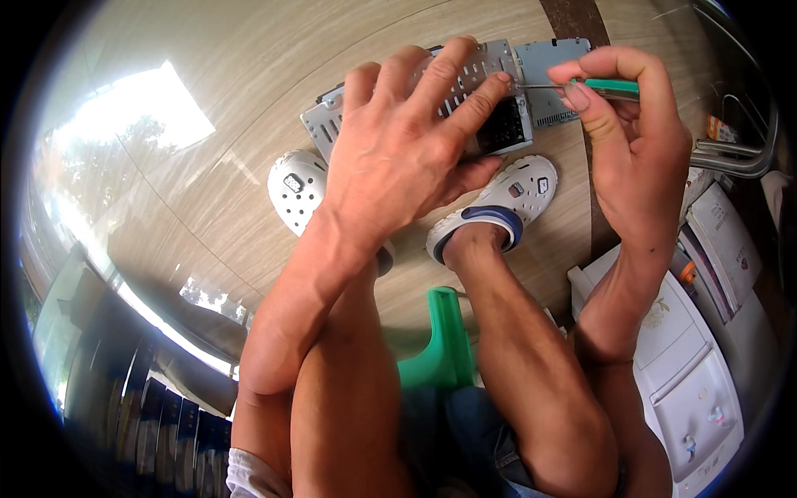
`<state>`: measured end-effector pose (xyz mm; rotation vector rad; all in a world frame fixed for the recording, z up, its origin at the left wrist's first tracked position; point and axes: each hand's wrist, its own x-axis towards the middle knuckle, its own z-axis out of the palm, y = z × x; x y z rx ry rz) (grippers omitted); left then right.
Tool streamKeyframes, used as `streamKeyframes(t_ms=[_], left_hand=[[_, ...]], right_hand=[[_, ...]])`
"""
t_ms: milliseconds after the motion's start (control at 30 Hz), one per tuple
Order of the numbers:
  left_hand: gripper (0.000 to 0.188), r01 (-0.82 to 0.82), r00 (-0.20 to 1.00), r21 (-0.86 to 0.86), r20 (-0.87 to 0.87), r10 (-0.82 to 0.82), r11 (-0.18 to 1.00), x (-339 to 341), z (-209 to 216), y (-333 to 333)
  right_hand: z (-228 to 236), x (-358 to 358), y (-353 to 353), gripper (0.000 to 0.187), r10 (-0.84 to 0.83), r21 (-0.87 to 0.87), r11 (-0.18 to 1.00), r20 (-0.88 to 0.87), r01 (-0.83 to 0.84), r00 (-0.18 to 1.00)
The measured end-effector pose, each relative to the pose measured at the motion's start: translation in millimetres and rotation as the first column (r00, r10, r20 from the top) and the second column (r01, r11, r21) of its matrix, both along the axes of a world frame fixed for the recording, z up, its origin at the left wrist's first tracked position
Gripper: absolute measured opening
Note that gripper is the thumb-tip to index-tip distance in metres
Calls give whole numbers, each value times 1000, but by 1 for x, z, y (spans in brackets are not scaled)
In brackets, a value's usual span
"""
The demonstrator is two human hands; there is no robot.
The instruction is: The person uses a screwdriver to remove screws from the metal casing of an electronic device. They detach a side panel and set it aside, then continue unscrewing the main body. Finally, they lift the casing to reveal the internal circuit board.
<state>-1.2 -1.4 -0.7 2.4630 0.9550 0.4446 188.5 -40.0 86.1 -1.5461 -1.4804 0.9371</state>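
Pale, glossy floor [257, 58] crossed by a dark brown stripe [575, 18], with bright reflected glare [145, 108] well to the left of the metal casing [491, 65] and a white box-like unit [677, 353] to its right, nearer the body. Casing laid on the floor, silver and perforated, partly hidden; just beside its right end, a blue-grey metal panel [548, 60], joined or merely touching, cannot tell. On the near side of the casing, white clogs [525, 184], and farther back from it a green stool [447, 344]. Across the top of the casing, left hand [407, 141] spread wide, palm down, bracing rather than closed round anything, index fingertip [501, 78] out at the right end. Off that same end, right hand [635, 133] pinching a green-handled screwdriver [612, 87] between thumb and index finger, shaft [544, 86] pointing left at the casing, tip just beside the left index fingertip. Impossible to tell from here: tip seated in a screw or only resting on metal. Likeliest trouble, a slip: with so light a pinch, easy to skid off and jab that fingertip or scratch the casing. Also conceivable, a chewed screw head from poor alignment, or, under uneven pressure, a casing skating over smooth floor.
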Motion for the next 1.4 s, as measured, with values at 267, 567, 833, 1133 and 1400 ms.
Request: streamKeyframes(t_ms=[267, 567, 833, 1133, 1400], left_hand=[[71, -1, 1000, -5, 6, 1, 1000, -1, -1, 1], [70, -14, 1000, -11, 15, 14, 1000, 0, 0, 3], [73, -7, 1000, -18, -4, 7, 1000, 0, 1, 5], [79, -9, 1000, -41, -22, 8, 999, 2, 3, 5], [79, -19, 999, -49, -34, 18, 999, 3, 6, 4]], right_hand=[[-5, -6, -1, 12, -110, -31, 993, 92, 113, 990], [-17, 0, -3, 13, -190, -19, 977, 395, 215, 899], [-16, -2, -3, 16, -246, -69, 958, 309, 280, 919], [-23, 9, 5, 26, -137, 79, 986, -129, 148, 982], [-30, -1, 7, 26, -186, 146, 973, 23, 180, 982]])
